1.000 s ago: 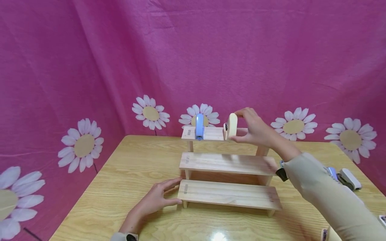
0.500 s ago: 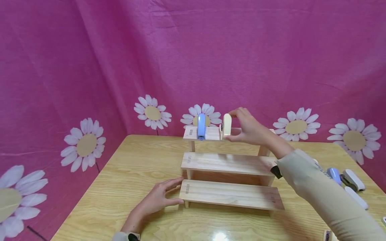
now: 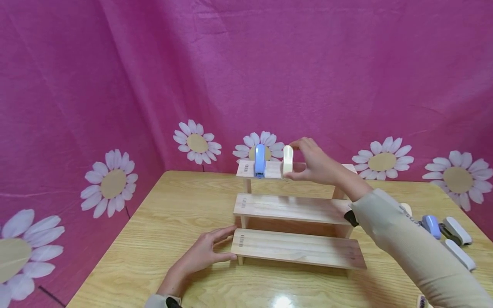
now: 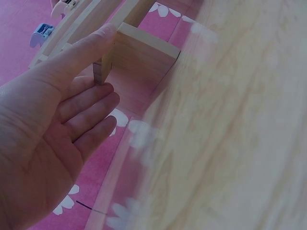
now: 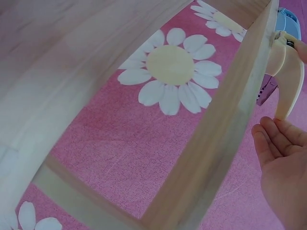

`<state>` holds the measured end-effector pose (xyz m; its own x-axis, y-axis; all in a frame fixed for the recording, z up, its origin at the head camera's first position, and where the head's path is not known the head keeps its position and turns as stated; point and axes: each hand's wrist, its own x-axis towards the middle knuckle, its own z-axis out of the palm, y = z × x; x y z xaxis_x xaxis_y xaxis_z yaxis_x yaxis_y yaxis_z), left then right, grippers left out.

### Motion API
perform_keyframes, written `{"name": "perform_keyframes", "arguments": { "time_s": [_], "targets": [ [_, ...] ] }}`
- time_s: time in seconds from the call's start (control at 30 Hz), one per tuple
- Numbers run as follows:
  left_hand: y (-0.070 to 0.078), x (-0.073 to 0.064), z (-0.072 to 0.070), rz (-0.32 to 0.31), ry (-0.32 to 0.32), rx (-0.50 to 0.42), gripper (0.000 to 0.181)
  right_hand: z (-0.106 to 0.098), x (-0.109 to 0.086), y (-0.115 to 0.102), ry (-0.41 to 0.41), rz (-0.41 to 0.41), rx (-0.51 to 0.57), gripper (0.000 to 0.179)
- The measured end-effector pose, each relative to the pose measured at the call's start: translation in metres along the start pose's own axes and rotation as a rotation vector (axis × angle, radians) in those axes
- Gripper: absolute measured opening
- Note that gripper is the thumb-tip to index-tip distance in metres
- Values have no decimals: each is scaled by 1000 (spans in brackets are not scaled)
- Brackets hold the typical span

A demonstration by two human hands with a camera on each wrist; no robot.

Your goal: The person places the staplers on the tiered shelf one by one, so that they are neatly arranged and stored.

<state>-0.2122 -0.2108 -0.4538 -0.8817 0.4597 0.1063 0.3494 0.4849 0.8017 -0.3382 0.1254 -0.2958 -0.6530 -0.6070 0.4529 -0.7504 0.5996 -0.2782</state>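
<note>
On the top tier of a stepped wooden display stand (image 3: 296, 248), a blue stapler (image 3: 259, 160) stands with its end toward me. A cream stapler (image 3: 287, 160) is upright just to its right, apart from it. My right hand (image 3: 317, 164) pinches the cream stapler between thumb and fingers from the right side. In the right wrist view the cream stapler (image 5: 287, 72) shows at the shelf edge, partly cut off. My left hand (image 3: 202, 252) grips the left end of the lowest tier, thumb at its front corner and fingers at the back.
Right of the stand, partly behind my right sleeve, lie another blue stapler (image 3: 431, 226), a white-topped stapler (image 3: 457, 231) and a white one (image 3: 460, 254). A pink cloth with daisies (image 3: 292, 77) hangs behind the wooden table (image 3: 185, 201).
My right hand has moved the cream stapler leftward, closer to the blue one, and turned it to line up with it. My left hand stays at the stand's lowest tier.
</note>
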Motion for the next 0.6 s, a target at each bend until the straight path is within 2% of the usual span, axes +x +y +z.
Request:
{"name": "perform_keyframes", "arguments": {
  "time_s": [0.4,0.6],
  "targets": [
    [0,0,0,-3,5,-15,75,3,0,2,10,9,12,79],
    [1,-1,-1,-5,6,17,76,-7,-11,8,48,45,29,80]
  ]
}}
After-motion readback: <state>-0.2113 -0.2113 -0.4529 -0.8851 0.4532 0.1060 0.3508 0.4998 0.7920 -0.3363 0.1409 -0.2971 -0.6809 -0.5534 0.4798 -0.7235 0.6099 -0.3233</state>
